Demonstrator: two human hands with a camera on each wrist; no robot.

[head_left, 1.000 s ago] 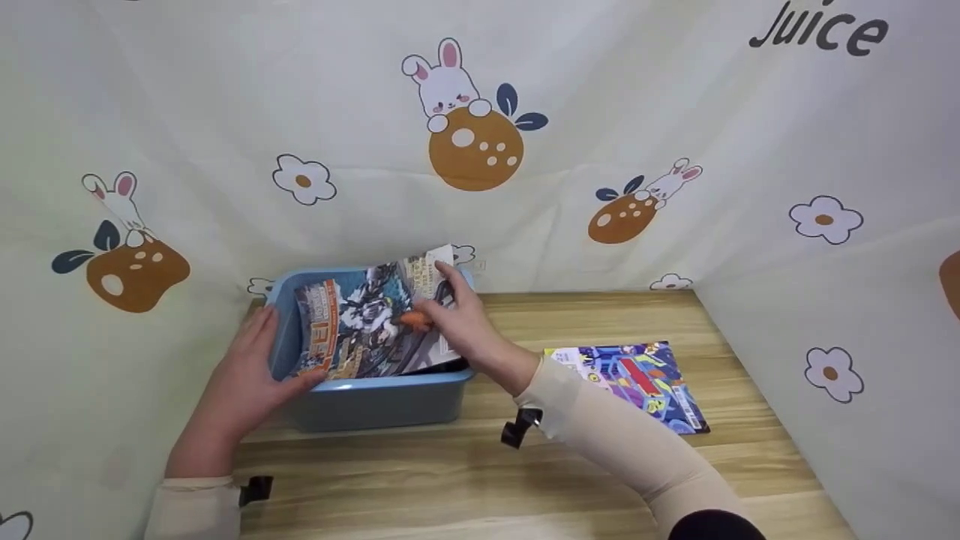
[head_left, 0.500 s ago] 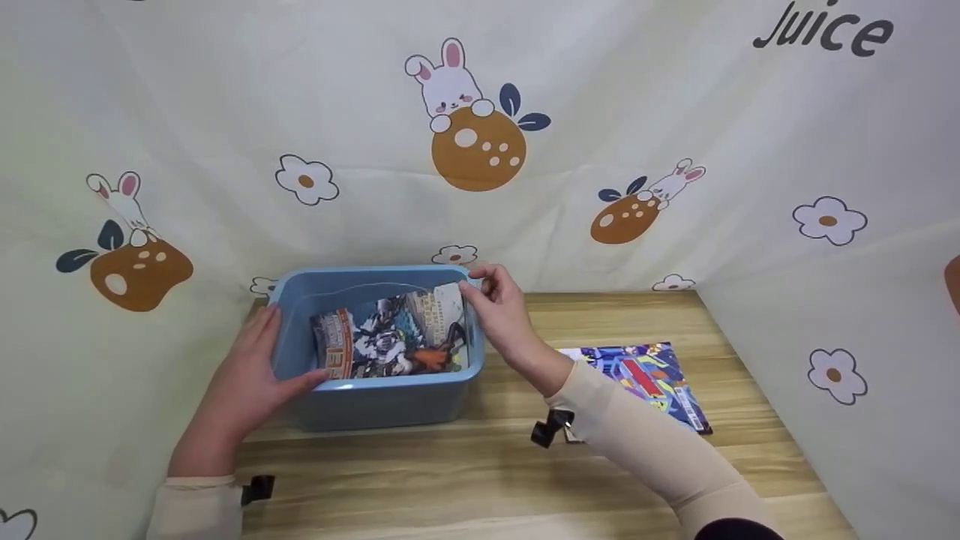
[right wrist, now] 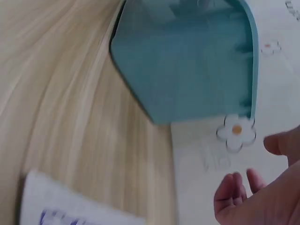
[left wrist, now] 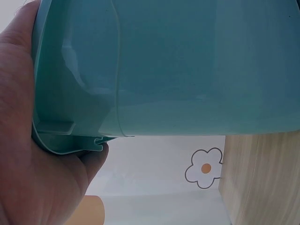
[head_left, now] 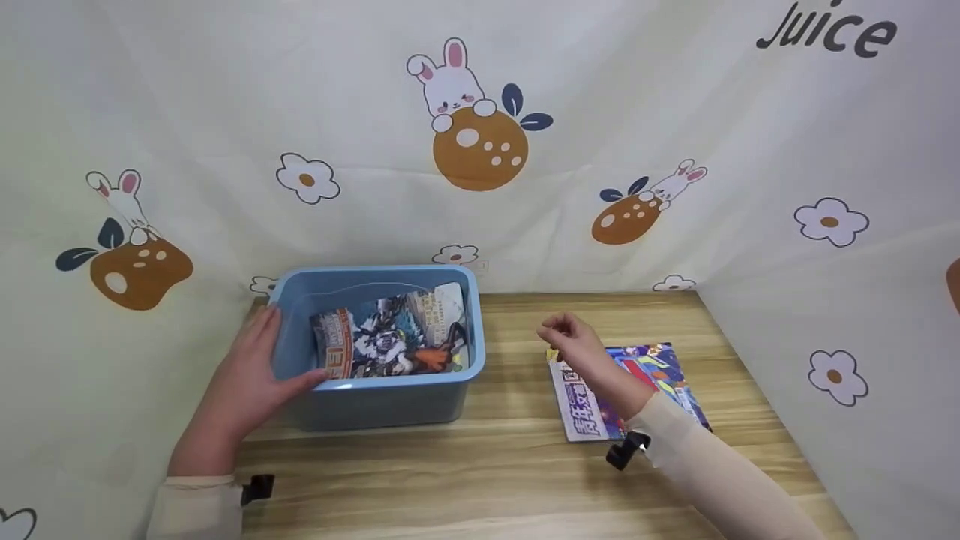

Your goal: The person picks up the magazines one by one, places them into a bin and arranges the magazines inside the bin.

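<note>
My left hand (head_left: 244,375) grips the front left corner of a blue plastic storage bin (head_left: 375,405), thumb over the front rim and fingers along the left side. In the left wrist view the hand (left wrist: 28,136) wraps the bin's rim. Inside the bin lies a magazine (head_left: 382,341) with a dark illustrated cover and an orange title strip. Over a colourful magazine (head_left: 581,409) on the table hangs my right hand (head_left: 589,356), its fingers loosely bent and holding nothing. The right wrist view shows that hand (right wrist: 267,192) with thumb and fingers apart.
The wood-grain table (head_left: 420,480) carries the bin at left and the colourful magazine at right. A pale curtain (head_left: 360,217) printed with rabbits, oranges and flowers stands close behind the bin and along both sides.
The dark-covered magazine has dropped down into the bin as my right hand let it go. That hand has moved right, over the magazine on the table. My left hand stays put.
</note>
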